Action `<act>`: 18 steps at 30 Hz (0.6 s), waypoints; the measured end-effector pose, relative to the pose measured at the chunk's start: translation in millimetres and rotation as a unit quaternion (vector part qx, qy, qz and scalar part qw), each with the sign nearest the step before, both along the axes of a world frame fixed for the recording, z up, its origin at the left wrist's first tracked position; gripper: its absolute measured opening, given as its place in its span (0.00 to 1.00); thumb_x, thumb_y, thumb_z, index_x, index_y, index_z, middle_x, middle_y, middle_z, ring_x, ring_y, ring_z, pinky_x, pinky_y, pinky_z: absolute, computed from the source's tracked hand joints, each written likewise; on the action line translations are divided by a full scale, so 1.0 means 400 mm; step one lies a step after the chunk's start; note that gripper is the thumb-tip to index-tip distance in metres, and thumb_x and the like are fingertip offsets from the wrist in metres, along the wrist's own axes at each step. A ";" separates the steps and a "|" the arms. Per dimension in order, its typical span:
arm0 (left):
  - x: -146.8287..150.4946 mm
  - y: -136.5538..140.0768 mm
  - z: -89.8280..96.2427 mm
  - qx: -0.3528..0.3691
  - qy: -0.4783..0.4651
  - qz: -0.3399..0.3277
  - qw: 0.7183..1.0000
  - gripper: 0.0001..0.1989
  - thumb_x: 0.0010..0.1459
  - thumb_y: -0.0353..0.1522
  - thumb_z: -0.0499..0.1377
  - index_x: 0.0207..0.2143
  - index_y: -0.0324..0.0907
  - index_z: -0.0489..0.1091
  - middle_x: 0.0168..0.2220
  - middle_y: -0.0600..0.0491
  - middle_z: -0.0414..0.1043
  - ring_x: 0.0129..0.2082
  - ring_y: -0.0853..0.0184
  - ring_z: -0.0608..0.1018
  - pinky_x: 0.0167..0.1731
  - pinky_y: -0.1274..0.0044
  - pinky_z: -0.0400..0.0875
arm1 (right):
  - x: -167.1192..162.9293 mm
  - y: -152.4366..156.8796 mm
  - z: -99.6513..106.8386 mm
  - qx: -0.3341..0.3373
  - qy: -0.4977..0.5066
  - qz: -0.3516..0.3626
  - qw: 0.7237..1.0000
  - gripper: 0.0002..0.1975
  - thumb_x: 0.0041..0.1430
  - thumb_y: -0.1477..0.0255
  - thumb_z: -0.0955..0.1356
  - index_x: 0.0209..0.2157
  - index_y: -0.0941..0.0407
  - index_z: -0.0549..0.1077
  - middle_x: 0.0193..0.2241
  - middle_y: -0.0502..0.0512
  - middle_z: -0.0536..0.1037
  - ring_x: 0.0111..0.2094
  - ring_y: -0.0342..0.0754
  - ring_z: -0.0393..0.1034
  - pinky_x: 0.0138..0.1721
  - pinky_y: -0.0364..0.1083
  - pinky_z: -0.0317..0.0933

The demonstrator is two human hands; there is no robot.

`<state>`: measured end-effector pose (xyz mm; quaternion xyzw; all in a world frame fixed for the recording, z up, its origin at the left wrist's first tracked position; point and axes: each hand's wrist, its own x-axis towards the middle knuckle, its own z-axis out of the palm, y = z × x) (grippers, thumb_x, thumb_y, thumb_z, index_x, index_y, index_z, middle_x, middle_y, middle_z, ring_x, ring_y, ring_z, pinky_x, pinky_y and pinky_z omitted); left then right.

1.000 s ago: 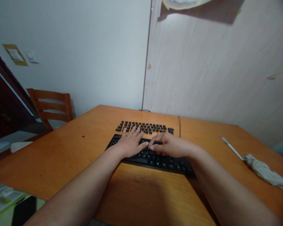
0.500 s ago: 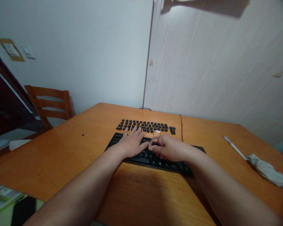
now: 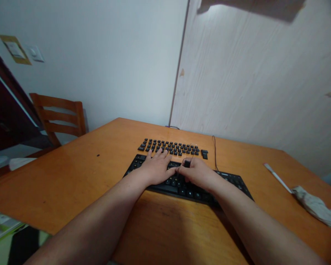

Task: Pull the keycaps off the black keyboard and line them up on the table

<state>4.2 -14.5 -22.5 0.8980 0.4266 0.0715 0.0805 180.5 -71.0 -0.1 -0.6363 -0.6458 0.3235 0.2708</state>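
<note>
A black keyboard (image 3: 165, 188) lies on the wooden table beneath both hands, several of its keycaps gone from the part that shows. My left hand (image 3: 157, 170) rests flat on it, fingers spread toward the far side and thumb pointing right. Close by that thumb, my right hand (image 3: 196, 172) is closed around a keycap puller (image 3: 187, 163), with a dark body and thin wires rising above the fingers. The puller's lower part, and whether it touches a key, are hidden by the hand. Behind the keyboard, loose black keycaps (image 3: 171, 145) stand in rows.
A brush (image 3: 278, 178) with a white handle and a crumpled pale cloth (image 3: 316, 206) lie on the table (image 3: 79, 184) at right. A cable (image 3: 215, 152) runs back from the keyboard. A small dark piece (image 3: 98, 155) lies left; a chair (image 3: 62, 117) stands beyond.
My right hand has shifted on the puller, whose dark body now shows and whose wire loop has tilted. My left hand stays flat on the keyboard. The view has moved slightly.
</note>
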 end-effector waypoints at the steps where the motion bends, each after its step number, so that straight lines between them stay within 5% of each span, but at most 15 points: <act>1: 0.000 0.000 0.000 0.000 -0.002 -0.001 1.000 0.39 0.60 0.56 0.41 0.64 0.41 0.58 0.68 0.41 0.47 0.69 0.47 0.47 0.62 0.49 0.35 | 0.000 0.000 0.000 -0.017 0.001 -0.004 1.000 0.11 0.54 0.65 0.67 0.23 0.56 0.69 0.14 0.47 0.69 0.15 0.42 0.62 0.17 0.41 0.52; 18: 0.002 0.004 -0.010 0.004 -0.010 -0.002 1.000 0.39 0.60 0.57 0.40 0.63 0.42 0.59 0.67 0.41 0.51 0.68 0.47 0.50 0.61 0.48 0.38 | 0.013 0.000 0.006 -0.055 0.133 -0.065 0.987 0.07 0.49 0.75 0.66 0.20 0.57 0.68 0.10 0.47 0.69 0.11 0.38 0.59 0.12 0.37 0.50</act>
